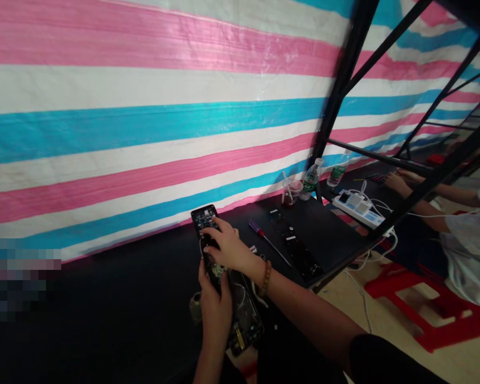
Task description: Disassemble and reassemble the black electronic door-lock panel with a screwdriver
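Black casing (248, 310) holds circuitry (205, 217), left hand (216, 301) gripping it; right hand (227, 246) over it, grip unclear.

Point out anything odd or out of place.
Cables by the power strip dangle toward the floor, looking untidy. The device in the left hand, under the right hand, is open, insides exposed; damage I can't judge. No spill shows.

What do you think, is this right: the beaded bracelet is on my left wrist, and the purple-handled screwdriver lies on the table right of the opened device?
Wrong wrist: the head view shows the beaded bracelet on the wrist of your right hand. The purple-handled screwdriver does lie on the table, right of the opened device.
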`<state>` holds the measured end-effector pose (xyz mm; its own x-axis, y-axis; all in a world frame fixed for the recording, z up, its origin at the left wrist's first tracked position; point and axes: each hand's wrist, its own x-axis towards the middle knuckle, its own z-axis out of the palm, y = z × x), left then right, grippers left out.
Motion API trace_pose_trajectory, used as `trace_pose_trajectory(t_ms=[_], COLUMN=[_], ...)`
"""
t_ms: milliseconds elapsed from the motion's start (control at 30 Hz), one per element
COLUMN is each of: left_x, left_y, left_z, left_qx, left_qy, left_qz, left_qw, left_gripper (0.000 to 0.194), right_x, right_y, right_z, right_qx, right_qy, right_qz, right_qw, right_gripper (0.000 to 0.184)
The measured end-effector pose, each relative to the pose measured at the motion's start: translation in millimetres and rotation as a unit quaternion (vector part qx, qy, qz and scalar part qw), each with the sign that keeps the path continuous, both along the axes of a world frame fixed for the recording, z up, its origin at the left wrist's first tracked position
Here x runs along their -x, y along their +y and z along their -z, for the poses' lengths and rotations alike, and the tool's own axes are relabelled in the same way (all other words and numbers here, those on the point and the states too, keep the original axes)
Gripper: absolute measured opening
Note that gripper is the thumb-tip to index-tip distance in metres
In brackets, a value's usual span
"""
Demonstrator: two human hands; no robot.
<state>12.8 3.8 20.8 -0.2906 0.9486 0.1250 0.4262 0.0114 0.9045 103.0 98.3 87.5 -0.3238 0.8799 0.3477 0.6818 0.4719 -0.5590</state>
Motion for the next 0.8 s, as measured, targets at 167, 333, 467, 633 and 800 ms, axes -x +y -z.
trace_pose_trajectory(t_ms=[167, 333, 467, 633, 800], left_x=[4.1, 2.6, 2.2, 2.5, 0.8], left_y=[-2.2, -3.5, -3.4, -3.6, -4.5], left_z=[2.2, -1.5, -0.7, 1.2, 0.2], left_qx=[0.011, 0.01, 0.003, 0.002, 0.013], left_qy=[-0.038, -0.043, -0.039, -0.046, -0.043], left_qz=[0.005, 0.004, -0.002, 0.009, 0.003], left_qw=[0.999, 0.999, 0.999, 0.999, 0.999], left_gripper=[0.067, 0.065, 0.066, 0.068, 0.068], right_x=[-21.4, -21.2, -12.9, -7.2, -11.2], right_y=[6.4, 15.4, 25.9, 37.6, 32.0], right_z=[-2.2, -17.6, -26.5, -24.6, -14.7], right_qx=[0.017, 0.028, 0.003, -0.007, -0.055], right_qy=[-0.051, -0.157, -0.224, -0.263, -0.251], right_qz=[0.04, 0.059, 0.07, 0.038, 0.009], right_qw=[0.998, 0.985, 0.972, 0.964, 0.966], right_gripper=[0.038, 0.025, 0.021, 0.021, 0.022])
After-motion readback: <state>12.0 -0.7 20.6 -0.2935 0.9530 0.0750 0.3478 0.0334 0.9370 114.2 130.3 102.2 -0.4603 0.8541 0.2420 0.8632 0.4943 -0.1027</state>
